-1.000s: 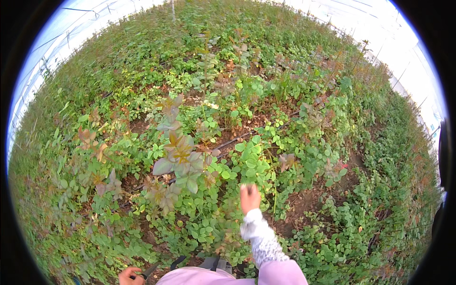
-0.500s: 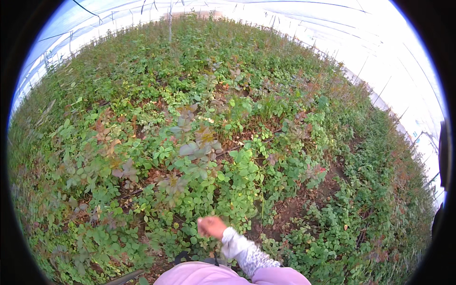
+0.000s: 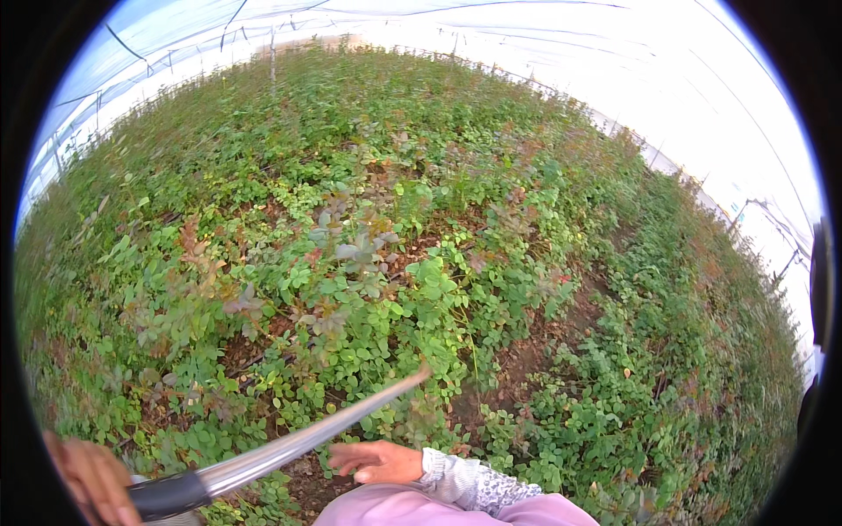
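At the lower left, my left hand (image 3: 92, 478) is closed around the black-gripped end of a long, slightly curved silver metal tool (image 3: 298, 444). The tool slants up to the right across the plants, and its brownish far tip (image 3: 424, 371) is blurred among the leaves. Its exact kind is not clear. My right hand (image 3: 375, 461), in a grey-white patterned sleeve (image 3: 469, 478), is just below the metal shaft. Its fingers stretch to the left, slightly apart, with nothing in them. Low leafy plants (image 3: 430, 289) lie around and ahead of both hands.
Dense green and reddish shrubs (image 3: 351, 114) spread over the ground to the far end. Brown soil with dry leaves (image 3: 526, 364) shows between rows at right. Whitish sheeting (image 3: 570, 44) on thin supports covers the place. Pink clothing (image 3: 399, 504) shows at the lower edge.
My left hand and the silver tool have come into view from the lower left. My right hand has moved down and opened from a closed shape. The view has shifted slightly.
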{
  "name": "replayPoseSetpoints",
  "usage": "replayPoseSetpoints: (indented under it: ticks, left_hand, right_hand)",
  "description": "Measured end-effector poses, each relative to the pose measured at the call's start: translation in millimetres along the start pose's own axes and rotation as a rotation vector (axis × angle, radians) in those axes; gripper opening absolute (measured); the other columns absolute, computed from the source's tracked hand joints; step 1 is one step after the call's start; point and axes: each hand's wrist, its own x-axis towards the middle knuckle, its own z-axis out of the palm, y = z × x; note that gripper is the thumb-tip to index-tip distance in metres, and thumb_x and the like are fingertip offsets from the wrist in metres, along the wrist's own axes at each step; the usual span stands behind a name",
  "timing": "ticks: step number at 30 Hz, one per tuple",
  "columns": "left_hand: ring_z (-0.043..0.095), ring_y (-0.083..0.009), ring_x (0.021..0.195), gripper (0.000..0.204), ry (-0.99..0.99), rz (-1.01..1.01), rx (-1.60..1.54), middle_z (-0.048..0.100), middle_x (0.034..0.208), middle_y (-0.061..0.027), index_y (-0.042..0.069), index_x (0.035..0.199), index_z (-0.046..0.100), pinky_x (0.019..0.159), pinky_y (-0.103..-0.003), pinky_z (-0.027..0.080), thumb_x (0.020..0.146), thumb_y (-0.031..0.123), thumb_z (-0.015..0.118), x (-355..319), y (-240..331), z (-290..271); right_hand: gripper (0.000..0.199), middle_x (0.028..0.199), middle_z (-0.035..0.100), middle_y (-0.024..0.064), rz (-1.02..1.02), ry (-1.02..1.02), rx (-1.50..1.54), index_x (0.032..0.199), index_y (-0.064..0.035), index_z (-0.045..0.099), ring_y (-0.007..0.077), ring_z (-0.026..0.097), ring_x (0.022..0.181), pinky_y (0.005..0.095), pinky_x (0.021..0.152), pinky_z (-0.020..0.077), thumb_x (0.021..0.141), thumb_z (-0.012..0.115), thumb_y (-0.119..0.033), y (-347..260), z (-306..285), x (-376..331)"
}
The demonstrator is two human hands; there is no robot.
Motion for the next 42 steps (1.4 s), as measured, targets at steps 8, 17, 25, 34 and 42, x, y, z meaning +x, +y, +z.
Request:
replayPoseSetpoints:
  ticks: [8,17,25,34,42]
  left_hand:
    - [0.065,-0.0316,0.090,0.033,-0.011,-0.217,-0.098,0.061,0.103,-0.0193,-0.001,0.112,0.051,0.067,-0.042,0.060,0.085,0.011,0.067,-22.4,-169.3,101.7]
    - [0.062,-0.0193,0.099,0.048,-0.046,-1.036,0.443,0.063,0.113,-0.0138,0.001,0.127,0.050,0.081,-0.030,0.052,0.085,0.013,0.069,-51.7,-316.0,70.6]
    - [0.064,-0.0144,0.082,0.024,0.371,-1.276,0.677,0.068,0.092,-0.0103,-0.003,0.107,0.062,0.072,-0.027,0.052,0.085,0.006,0.064,-279.4,-485.1,12.8]
    - [0.064,-0.0142,0.078,0.017,0.488,-1.397,0.845,0.069,0.089,-0.0098,-0.003,0.098,0.065,0.070,-0.028,0.053,0.084,0.005,0.065,-319.6,-491.8,8.9]
    - [0.064,-0.0141,0.078,0.018,0.665,-1.359,0.839,0.069,0.087,-0.0099,-0.003,0.096,0.066,0.070,-0.029,0.053,0.080,0.004,0.068,-293.6,-487.9,20.8]
  right_hand:
    - [0.071,0.114,0.058,0.0199,-0.331,0.409,0.534,0.136,0.0036,0.031,0.0300,0.059,0.102,0.0413,0.090,0.0466,0.086,0.061,-0.037,-67.8,-1.0,2.5]
    - [0.036,0.082,0.062,0.0177,-0.131,0.750,0.391,0.114,0.0055,0.044,0.0315,0.064,0.073,0.0447,0.070,0.0544,0.082,0.054,-0.008,-100.3,-220.3,-68.3]
    - [0.022,0.060,0.056,0.0081,0.310,1.351,-0.327,0.104,0.0028,0.051,0.0202,0.055,0.041,0.0330,0.041,0.0458,0.088,0.051,-0.013,-28.2,-464.3,-167.0]
    - [0.020,0.056,0.051,0.0059,0.263,1.256,-0.294,0.094,0.0014,0.053,0.0164,0.050,0.037,0.0325,0.038,0.0407,0.089,0.059,-0.017,9.7,-576.5,-137.9]
    - [0.043,0.093,0.065,0.0198,0.131,1.315,-0.725,0.125,0.0005,0.051,0.0272,0.065,0.077,0.0358,0.072,0.0507,0.090,0.058,-0.024,14.7,-657.4,-86.6]
